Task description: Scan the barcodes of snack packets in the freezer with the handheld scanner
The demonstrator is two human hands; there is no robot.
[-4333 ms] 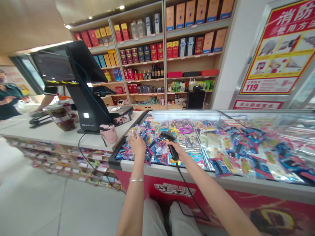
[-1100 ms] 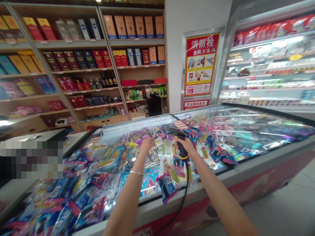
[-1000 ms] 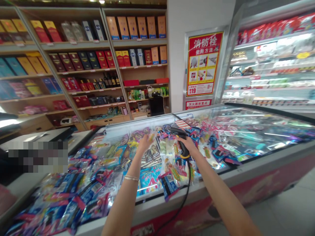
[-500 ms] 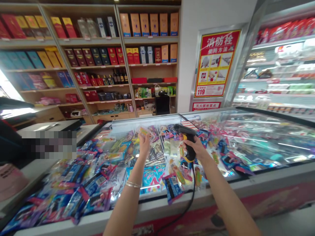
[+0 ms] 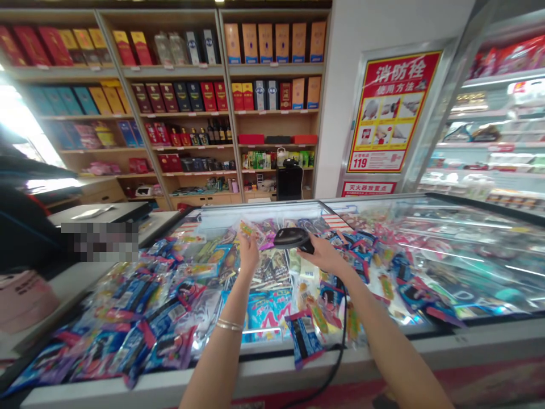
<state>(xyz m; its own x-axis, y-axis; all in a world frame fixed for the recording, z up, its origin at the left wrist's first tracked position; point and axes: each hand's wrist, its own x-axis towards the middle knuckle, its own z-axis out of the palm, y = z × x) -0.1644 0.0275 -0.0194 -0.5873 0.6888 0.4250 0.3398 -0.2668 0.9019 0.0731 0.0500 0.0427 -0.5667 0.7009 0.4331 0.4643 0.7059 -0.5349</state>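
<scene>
My left hand (image 5: 249, 253) is closed around a clear-wrapped ice pop (image 5: 246, 228) with yellow and green on it, raised over the freezer. Gripped in my right hand (image 5: 326, 255) is a black handheld barcode scanner (image 5: 291, 237), its head turned left toward the pop and a short way from it. The scanner's cable (image 5: 343, 332) hangs down past the freezer's front edge. Beneath both hands, wrapped ice creams lie on and under the glass, among them a blue packet (image 5: 304, 339) at the front and a light-blue pack (image 5: 266, 312).
Many blue and purple packets (image 5: 131, 341) are heaped on the left of the chest freezer (image 5: 255, 366). A counter (image 5: 96, 213) with a pink bucket (image 5: 25, 298) adjoins at left, where a dark-sleeved person (image 5: 29, 233) is partly visible. Shelves of boxes (image 5: 272, 71) stand behind.
My right hand has swung the scanner left and turned its head toward the ice pop. My left hand keeps hold of the pop. The whole view has shifted slightly.
</scene>
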